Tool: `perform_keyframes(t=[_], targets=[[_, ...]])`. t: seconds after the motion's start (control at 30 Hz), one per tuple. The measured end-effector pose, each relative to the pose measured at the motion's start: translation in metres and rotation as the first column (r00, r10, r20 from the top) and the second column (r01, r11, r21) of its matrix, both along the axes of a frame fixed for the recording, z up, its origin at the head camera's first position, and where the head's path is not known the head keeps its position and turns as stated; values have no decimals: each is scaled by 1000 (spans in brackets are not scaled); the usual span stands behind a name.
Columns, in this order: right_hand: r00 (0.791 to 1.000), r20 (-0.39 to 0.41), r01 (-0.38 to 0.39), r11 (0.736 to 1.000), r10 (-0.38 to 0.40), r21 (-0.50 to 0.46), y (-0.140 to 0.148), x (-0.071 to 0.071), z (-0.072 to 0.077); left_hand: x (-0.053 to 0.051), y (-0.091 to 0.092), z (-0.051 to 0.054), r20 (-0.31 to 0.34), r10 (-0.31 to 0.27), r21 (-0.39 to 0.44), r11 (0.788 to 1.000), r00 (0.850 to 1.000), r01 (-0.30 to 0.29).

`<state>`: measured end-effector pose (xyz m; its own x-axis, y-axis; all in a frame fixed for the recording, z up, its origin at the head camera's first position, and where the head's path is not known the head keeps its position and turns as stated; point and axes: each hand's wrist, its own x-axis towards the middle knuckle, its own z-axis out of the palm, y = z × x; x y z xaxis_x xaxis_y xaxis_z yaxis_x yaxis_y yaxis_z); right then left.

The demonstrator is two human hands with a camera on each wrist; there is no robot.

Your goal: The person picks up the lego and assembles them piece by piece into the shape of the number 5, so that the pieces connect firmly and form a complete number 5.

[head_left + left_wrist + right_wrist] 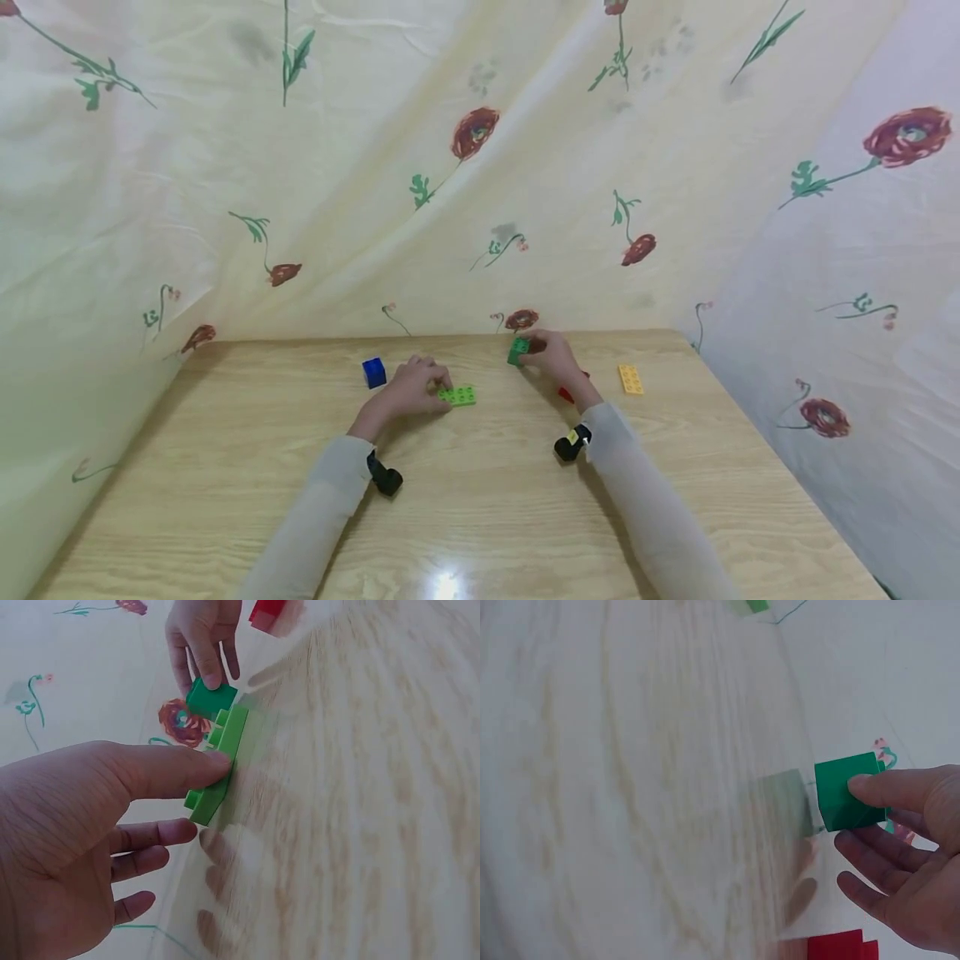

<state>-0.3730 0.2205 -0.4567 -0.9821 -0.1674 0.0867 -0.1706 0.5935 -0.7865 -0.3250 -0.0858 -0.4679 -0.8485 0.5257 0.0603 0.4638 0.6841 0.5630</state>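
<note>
My left hand (415,388) pinches the left end of a flat light green building brick (462,396) with studs on top. In the left wrist view the thumb lies along the light green brick (231,742), and the other fingers are spread below it. Farther back and to the right, my right hand (552,358) holds a taller dark green brick (517,351) between thumb and fingers. The right wrist view shows the dark green brick (847,791) a little off the tabletop, its reflection apart from it.
A blue brick (373,372) stands left of my left hand. Partly hidden under my right wrist is a red brick (566,394). A flat yellow brick (631,379) lies to the right on the wooden table (480,517). Flowered cloth (360,208) hangs behind the table's far edge.
</note>
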Motion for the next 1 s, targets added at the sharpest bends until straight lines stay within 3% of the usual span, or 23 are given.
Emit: perform_keyframes(t=[0.6,1.0], targets=[[978,-93,-190,982,188,-7,-30,19,12,5,0,2,-14,-22,-2,1000,1000,22],[928,-115,-361,931,353,-51,-51,29,13,5,-1,3,-32,-21,-3,1000,999,21]])
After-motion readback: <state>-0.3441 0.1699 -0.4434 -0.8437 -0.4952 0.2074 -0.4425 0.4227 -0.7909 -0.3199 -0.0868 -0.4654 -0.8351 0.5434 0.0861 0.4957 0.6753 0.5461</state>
